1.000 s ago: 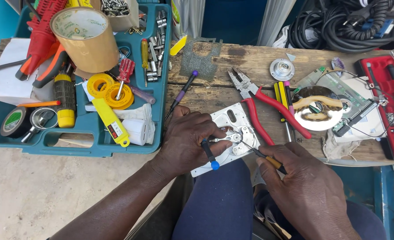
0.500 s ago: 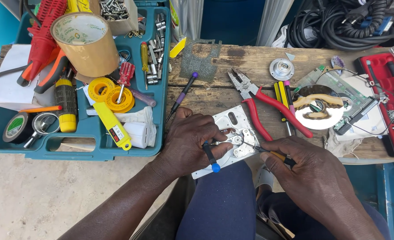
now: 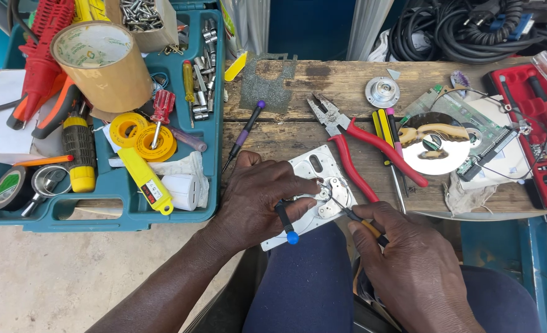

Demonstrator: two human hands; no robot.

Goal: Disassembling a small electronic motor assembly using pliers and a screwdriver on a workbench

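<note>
Left hand (image 3: pixel 255 200), fingers closed on a silver metal plate (image 3: pixel 313 191) at the near edge of the wooden surface (image 3: pixel 323 80); a black tool with a blue tip (image 3: pixel 286 223) lies under its thumb. Right hand (image 3: pixel 412 265), fingers gripping a thin screwdriver (image 3: pixel 347 213), its tip on the plate just beyond the left fingertips. Red-handled pliers (image 3: pixel 363 154) lie just past the plate; a teal toolbox (image 3: pixel 119 117) sits left of the left hand.

The left hand (image 3: pixel 258 200) presses a silver metal plate (image 3: pixel 313 191) at the near edge of the wooden table (image 3: pixel 323 80). The right hand (image 3: pixel 409 262) sets a small screwdriver (image 3: pixel 347 213) on it. Red pliers (image 3: pixel 360 145) lie just beyond, and a teal tool tray (image 3: pixel 215 123) sits left.
</note>
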